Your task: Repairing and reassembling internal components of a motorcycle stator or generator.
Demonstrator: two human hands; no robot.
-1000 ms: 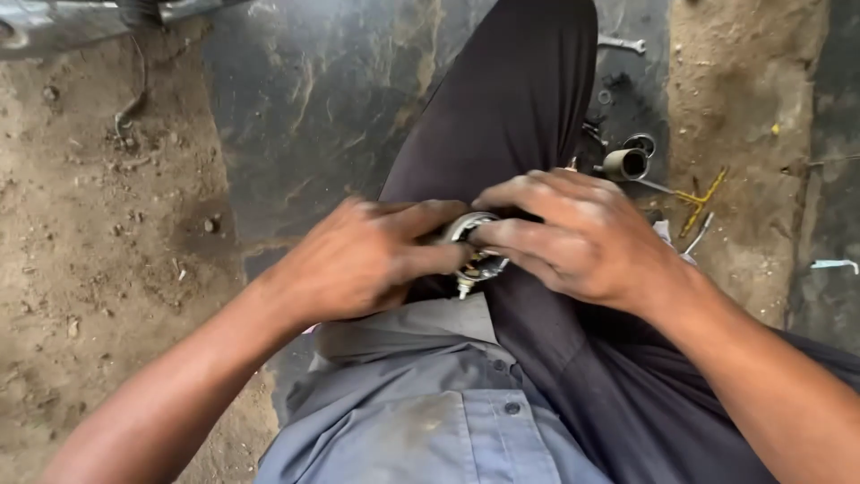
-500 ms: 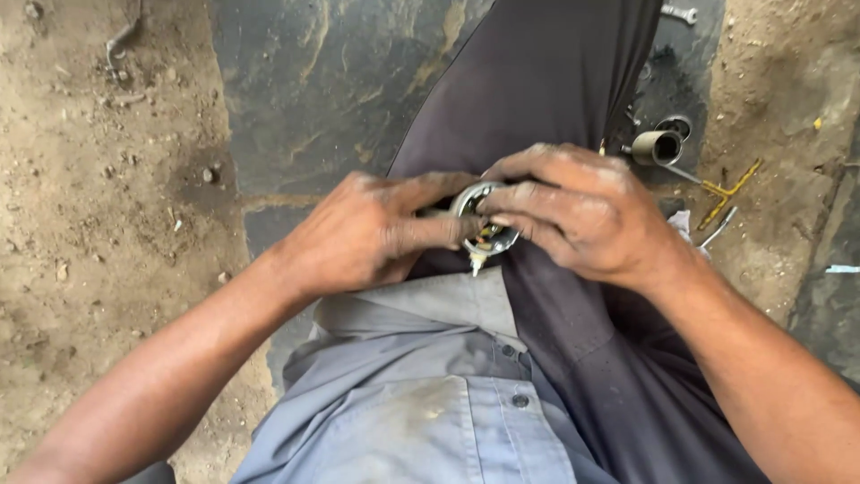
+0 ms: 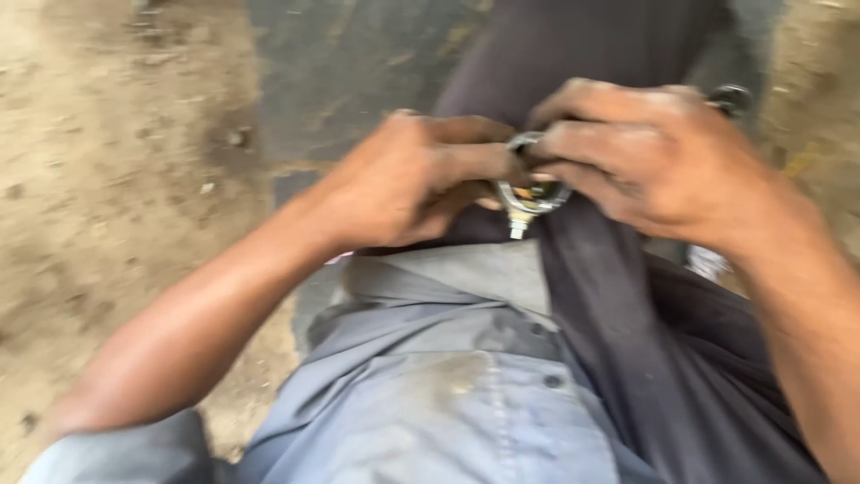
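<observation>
Where dirt floor [image 3: 107, 179] meets dark slab [image 3: 358, 81], both hands' fingers [image 3: 466, 161] clamped on a metal clamp ring [image 3: 530, 193].

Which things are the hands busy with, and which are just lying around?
Being worked on:
- small round metal part with a short stud sticking down, pinched between the left hand and the right hand, over the lap

Just lying about:
- dark round metal piece behind the right hand, blurred
- small pale stone on the dirt ground
- dark floor slab
</observation>
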